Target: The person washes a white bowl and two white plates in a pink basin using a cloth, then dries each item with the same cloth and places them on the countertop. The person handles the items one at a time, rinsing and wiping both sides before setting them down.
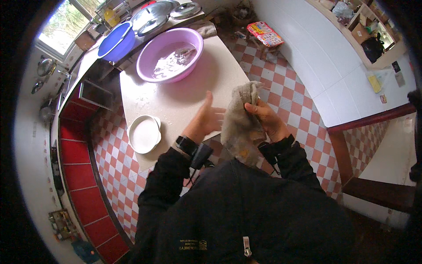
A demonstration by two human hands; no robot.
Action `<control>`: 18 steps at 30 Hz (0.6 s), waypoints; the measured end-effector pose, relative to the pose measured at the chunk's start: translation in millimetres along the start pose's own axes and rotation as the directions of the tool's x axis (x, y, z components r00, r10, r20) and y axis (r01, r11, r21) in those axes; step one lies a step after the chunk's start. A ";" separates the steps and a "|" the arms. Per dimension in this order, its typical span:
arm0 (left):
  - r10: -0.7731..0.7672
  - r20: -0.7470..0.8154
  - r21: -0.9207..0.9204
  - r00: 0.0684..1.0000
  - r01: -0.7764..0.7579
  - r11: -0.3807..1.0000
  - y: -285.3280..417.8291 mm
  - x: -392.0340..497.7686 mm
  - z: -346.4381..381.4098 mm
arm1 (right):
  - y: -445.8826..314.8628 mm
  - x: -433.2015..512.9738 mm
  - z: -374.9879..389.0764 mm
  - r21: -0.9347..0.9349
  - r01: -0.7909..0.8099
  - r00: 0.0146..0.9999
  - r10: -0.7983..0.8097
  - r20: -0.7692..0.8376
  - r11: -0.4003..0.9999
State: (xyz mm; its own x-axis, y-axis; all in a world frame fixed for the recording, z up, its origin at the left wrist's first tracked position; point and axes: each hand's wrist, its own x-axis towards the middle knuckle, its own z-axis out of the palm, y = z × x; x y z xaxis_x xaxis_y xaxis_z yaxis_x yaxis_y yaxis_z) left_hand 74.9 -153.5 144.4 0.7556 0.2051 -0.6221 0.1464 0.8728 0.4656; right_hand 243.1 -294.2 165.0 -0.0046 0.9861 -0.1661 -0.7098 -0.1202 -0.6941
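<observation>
My right hand (268, 118) grips a stained, greyish cloth (242, 122) that hangs down past the table's near right edge. Beside the cloth, my left hand (208, 117) has its thumb raised and its fingers apart, with nothing held; whether its fingertips touch the cloth I cannot tell. Both hands are over the near part of a white table (211, 79). Farther back on it stands a purple plastic basin (169, 56) of water, with something dark partly under the surface. White dishes (144, 134), apparently stacked, sit at the left edge of the tabletop.
A blue basin (117, 43) and several metal lids (153, 25) rest on the counter behind the table. Red-tiled cabinets (79, 178) curve along the left. On the checkered floor (280, 85), a red printed package (265, 34) lies by the white wall.
</observation>
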 end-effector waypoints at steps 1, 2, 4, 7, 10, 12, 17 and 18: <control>-0.047 0.266 -0.114 0.963 0.080 0.990 -11.6 7.0 2.0 | 0.3 1.4 -1.5 0.027 -0.043 0.999 0.043 -0.024 0.999; -0.005 0.343 -0.096 0.939 0.041 0.995 -15.6 9.9 0.6 | 1.6 2.8 -3.4 0.062 -0.034 0.999 0.036 -0.027 0.997; 0.167 0.058 0.172 0.984 -0.175 0.969 -19.8 15.5 0.9 | 4.2 5.1 -9.5 0.100 -0.079 0.995 0.085 -0.059 0.992; 0.368 -0.239 0.459 0.898 -0.229 0.858 -15.8 12.8 -3.5 | 12.3 7.9 -19.4 -0.033 0.013 0.998 -0.015 -0.066 0.999; 0.412 -0.239 0.390 0.879 -0.302 0.870 -11.4 2.4 -14.7 | 22.8 12.3 -30.2 -0.227 -0.010 0.969 -0.046 -0.241 0.974; 0.460 -0.235 0.645 0.856 -0.216 0.733 -14.9 1.5 -18.1 | 33.4 17.3 -37.2 -0.254 -0.053 0.927 -0.047 -0.371 0.966; 0.634 0.139 0.990 0.761 -0.103 -0.093 -34.4 2.0 -22.7 | 59.8 22.7 -50.3 -0.338 -0.079 0.832 -0.125 -0.540 0.938; 0.622 0.168 0.983 0.765 -0.082 -0.165 -37.1 0.9 -24.1 | 63.2 24.2 -51.7 -0.329 -0.085 0.839 -0.110 -0.533 0.941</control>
State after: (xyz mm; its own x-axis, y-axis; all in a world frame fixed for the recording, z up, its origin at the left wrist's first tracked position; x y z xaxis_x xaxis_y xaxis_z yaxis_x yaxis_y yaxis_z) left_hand 54.8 -175.1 111.4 0.7763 0.6252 -0.0808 0.5417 -0.5961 0.5927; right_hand 234.5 -283.9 80.9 0.4501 0.7791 -0.4363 -0.4356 -0.2349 -0.8689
